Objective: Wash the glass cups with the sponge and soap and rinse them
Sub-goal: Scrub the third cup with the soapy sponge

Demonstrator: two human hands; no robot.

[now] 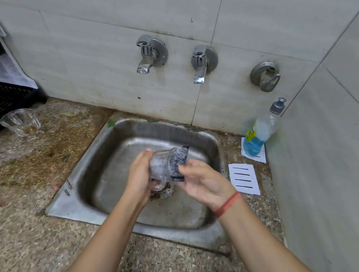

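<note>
Left hand (pixel 139 175) and right hand (pixel 202 182) over the stainless steel sink (pixel 72 209): scrubbing step in hand.
Left fingers curl round the clear glass cup (pixel 161 166) above the drain. The right hand pinches the dark scouring sponge (pixel 179 163) against its side. Rinse judged next, which needs a hand freed for the chrome wall taps (pixel 198 64). A second clear glass cup (pixel 22 121) stands on the counter, well to the left.

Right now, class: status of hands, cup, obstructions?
Left hand grips glass cup over sink. Right hand holds sponge against it. Second cup on counter. No obstruction.

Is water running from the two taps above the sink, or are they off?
Off. No stream falls from the left tap or the right tap into the sink.
</note>
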